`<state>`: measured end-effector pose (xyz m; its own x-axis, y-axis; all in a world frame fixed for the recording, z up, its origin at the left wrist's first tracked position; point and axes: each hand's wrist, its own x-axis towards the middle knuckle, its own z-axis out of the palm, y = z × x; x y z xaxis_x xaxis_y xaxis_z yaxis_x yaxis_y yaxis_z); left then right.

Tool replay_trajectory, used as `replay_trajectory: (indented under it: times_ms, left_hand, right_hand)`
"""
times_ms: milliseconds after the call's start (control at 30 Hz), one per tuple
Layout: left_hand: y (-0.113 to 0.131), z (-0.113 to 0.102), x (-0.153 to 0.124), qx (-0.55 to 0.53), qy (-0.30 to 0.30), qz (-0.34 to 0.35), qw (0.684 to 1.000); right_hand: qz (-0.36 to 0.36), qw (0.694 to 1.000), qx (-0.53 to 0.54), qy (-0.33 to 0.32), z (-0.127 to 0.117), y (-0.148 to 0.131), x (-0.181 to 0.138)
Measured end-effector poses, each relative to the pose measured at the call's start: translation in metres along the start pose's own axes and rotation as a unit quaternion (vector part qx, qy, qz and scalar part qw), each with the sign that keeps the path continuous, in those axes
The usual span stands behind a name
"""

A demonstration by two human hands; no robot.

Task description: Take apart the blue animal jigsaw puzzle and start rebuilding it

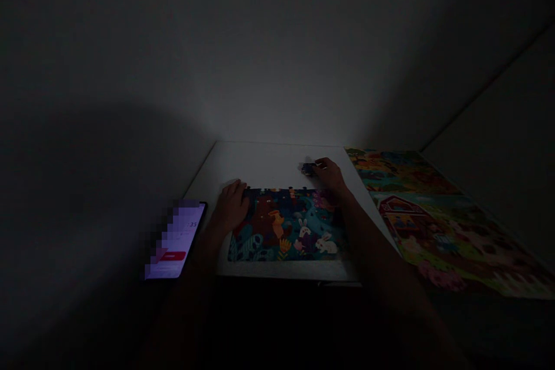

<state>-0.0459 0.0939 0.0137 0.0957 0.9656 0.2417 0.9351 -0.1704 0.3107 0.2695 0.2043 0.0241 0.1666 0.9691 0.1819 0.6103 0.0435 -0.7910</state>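
Note:
A partly joined jigsaw puzzle (277, 225) with rabbits, an orange animal and leafy plants lies on the white board; knobs stick up along its top edge. My left hand (232, 205) rests at the puzzle's upper left corner, its fingers laid out flat. Beyond the top edge, toward the right, my right hand (330, 174) has its thumb and fingers closed at a dark jigsaw piece (308, 169). In the dim light I cannot tell whether that is one piece or a few together. My right forearm covers the puzzle's right side.
A lit phone (180, 240) lies left of the white board (260, 165). On the right are a farm picture (451, 243) with a red barn and another colourful picture (403, 170) behind it. Pale walls (277, 69) close in the back and sides.

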Motion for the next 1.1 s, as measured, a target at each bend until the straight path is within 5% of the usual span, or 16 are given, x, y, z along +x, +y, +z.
replay_trajectory:
  times_ms: [867, 1100]
  left_hand:
    - [0.007, -0.003, 0.004, -0.02, 0.004, -0.032, 0.999]
    - [0.019, -0.01, 0.003, 0.015, 0.01, -0.019, 1.0]
  right_hand:
    - [-0.016, 1.0, 0.006, 0.02, 0.003, 0.004, 0.002]
    - [-0.062, 0.993, -0.036, 0.093, 0.0, -0.007, 0.0]
